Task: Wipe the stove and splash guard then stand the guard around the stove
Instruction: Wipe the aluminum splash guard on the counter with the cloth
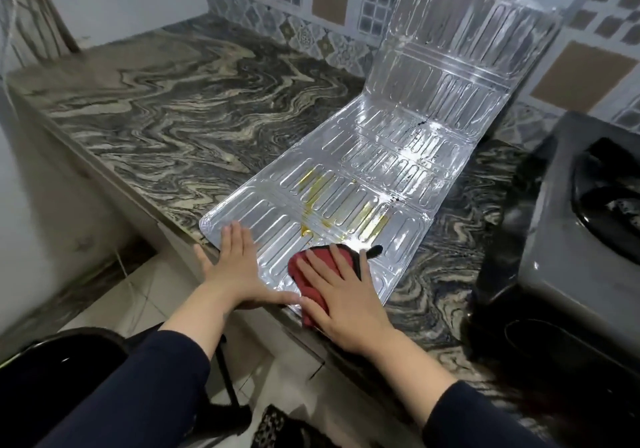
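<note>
The silver foil splash guard (391, 156) lies unfolded on the marbled counter, its far panels bent up against the tiled wall. Yellow oil streaks (332, 201) stain its near panel. My left hand (235, 267) presses flat on the guard's near left corner, fingers straight. My right hand (341, 288) lies flat on a red cloth (304, 281) at the guard's near edge, just below the oil. The dark grey stove (568, 239) stands at the right, partly cut off by the frame.
The marbled counter (166, 108) stretches left and back to the patterned tile wall (311, 7). Its front edge runs diagonally under my hands. Below at the left is a tiled floor (114, 305) with a dark chair or bin (62, 371).
</note>
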A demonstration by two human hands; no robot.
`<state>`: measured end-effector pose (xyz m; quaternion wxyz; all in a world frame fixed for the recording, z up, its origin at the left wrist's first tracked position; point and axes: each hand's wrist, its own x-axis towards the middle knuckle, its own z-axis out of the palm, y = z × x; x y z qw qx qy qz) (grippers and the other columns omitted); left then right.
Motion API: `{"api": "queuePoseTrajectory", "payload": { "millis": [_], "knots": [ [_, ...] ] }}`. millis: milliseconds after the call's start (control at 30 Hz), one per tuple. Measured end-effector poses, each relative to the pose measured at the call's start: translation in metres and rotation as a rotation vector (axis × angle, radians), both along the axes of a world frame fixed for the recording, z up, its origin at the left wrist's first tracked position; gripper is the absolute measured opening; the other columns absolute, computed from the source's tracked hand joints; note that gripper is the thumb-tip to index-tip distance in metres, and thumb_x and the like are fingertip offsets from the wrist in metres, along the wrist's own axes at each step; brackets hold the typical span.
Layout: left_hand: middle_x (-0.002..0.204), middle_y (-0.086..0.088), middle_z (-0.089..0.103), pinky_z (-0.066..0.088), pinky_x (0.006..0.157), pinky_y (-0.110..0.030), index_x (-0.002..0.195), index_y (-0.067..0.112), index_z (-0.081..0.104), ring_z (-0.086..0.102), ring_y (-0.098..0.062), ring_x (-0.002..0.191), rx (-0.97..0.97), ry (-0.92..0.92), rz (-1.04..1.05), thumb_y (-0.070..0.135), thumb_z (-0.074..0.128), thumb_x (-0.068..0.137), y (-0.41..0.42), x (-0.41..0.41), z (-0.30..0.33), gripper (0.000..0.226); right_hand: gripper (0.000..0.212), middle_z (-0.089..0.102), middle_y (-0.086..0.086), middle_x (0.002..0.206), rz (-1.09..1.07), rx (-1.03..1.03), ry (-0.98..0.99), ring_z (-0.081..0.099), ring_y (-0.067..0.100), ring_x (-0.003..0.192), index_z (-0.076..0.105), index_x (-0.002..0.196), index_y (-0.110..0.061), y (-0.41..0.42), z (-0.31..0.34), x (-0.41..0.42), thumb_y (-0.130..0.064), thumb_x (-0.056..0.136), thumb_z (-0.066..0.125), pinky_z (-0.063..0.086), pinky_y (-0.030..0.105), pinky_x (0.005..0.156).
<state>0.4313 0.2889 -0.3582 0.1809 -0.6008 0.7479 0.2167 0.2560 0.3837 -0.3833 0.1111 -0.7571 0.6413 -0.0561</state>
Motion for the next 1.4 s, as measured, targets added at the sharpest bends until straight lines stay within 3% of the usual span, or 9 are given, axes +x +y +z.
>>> {"api": "queuePoseTrajectory", "payload": {
  "millis": [100,467,600,767,900,1000,1133,1267,1400],
  "knots": [
    [0.148,-0.012,-0.041,-0.013,0.109,-0.063,0.140,0.007,-0.031,-0.038,-0.027,0.136,0.005,0.001,-0.028,0.098,0.043,0.032,-0.003,0.001,-0.005,0.159,0.059,0.009,-0.017,0.159,0.009,-0.006,0.054,-0.005,0.018,0.148,0.008,0.148,-0.044,-0.021,-0.002,-0.020,-0.062,0.092,0.014,-0.018,0.048,0.113],
    [0.151,-0.012,-0.037,-0.014,0.113,-0.056,0.142,0.007,-0.028,-0.035,-0.027,0.138,-0.072,-0.023,-0.073,0.102,0.029,0.032,-0.005,0.005,-0.013,0.156,0.061,0.003,-0.004,0.162,-0.554,0.084,0.110,-0.004,0.028,0.148,0.008,0.150,-0.029,-0.152,-0.010,-0.141,-0.056,0.096,0.011,-0.010,0.064,0.112],
    [0.151,-0.017,-0.033,-0.014,0.114,-0.053,0.142,0.004,-0.027,-0.032,-0.031,0.140,-0.091,-0.026,-0.090,0.101,0.030,0.034,-0.006,0.003,-0.010,0.156,0.057,0.006,-0.007,0.161,-0.464,0.050,0.090,-0.003,0.023,0.148,0.009,0.150,-0.030,-0.110,-0.010,-0.089,-0.051,0.097,0.011,-0.011,0.057,0.115],
    [0.152,-0.016,-0.033,-0.011,0.117,-0.050,0.143,0.004,-0.025,-0.032,-0.029,0.140,-0.096,0.030,-0.082,0.093,0.046,0.042,-0.001,0.007,-0.012,0.152,0.059,0.009,-0.021,0.158,0.030,0.052,-0.070,-0.009,0.012,0.147,0.011,0.147,-0.044,-0.029,0.000,0.008,-0.058,0.091,0.000,-0.015,0.047,0.115],
    [0.152,-0.013,-0.035,-0.011,0.117,-0.051,0.143,0.005,-0.025,-0.034,-0.026,0.139,-0.099,0.040,-0.064,0.093,0.046,0.041,0.004,0.014,-0.014,0.152,0.056,0.016,-0.021,0.157,0.193,0.027,-0.062,0.000,0.011,0.148,0.022,0.145,-0.045,-0.055,-0.004,0.018,-0.059,0.092,0.009,-0.013,0.047,0.115],
    [0.150,-0.013,-0.037,-0.014,0.114,-0.052,0.141,0.005,-0.028,-0.037,-0.026,0.138,-0.073,0.005,-0.062,0.099,0.036,0.035,0.004,0.012,-0.012,0.156,0.048,0.023,-0.017,0.156,0.082,-0.065,-0.027,0.010,0.015,0.147,0.028,0.142,-0.044,-0.110,-0.007,-0.020,-0.056,0.096,0.022,-0.006,0.052,0.115],
    [0.151,-0.011,-0.037,-0.016,0.112,-0.057,0.141,0.006,-0.028,-0.037,-0.026,0.138,-0.028,-0.023,-0.067,0.099,0.036,0.034,0.001,0.010,-0.005,0.156,0.054,0.016,-0.008,0.160,-0.236,-0.010,0.095,0.006,0.021,0.148,0.022,0.146,-0.036,-0.169,-0.011,-0.067,-0.057,0.096,0.014,-0.001,0.060,0.115],
    [0.158,-0.009,-0.020,-0.007,0.116,-0.056,0.145,0.005,-0.015,-0.021,-0.026,0.145,-0.066,0.012,0.019,0.093,0.050,0.038,-0.030,0.005,0.014,0.154,0.057,0.012,-0.008,0.160,-0.226,-0.036,0.092,0.004,0.021,0.148,0.020,0.147,-0.035,-0.172,-0.014,-0.065,-0.057,0.095,0.013,-0.003,0.060,0.115],
    [0.151,-0.008,-0.038,-0.015,0.113,-0.061,0.139,0.007,-0.031,-0.036,-0.025,0.138,0.024,-0.060,-0.017,0.091,0.057,0.034,-0.069,0.026,0.021,0.161,0.058,0.011,-0.009,0.160,-0.220,-0.033,0.100,0.003,0.020,0.148,0.020,0.147,-0.034,-0.171,-0.017,-0.067,-0.058,0.095,0.013,-0.003,0.060,0.115]
  ]
}}
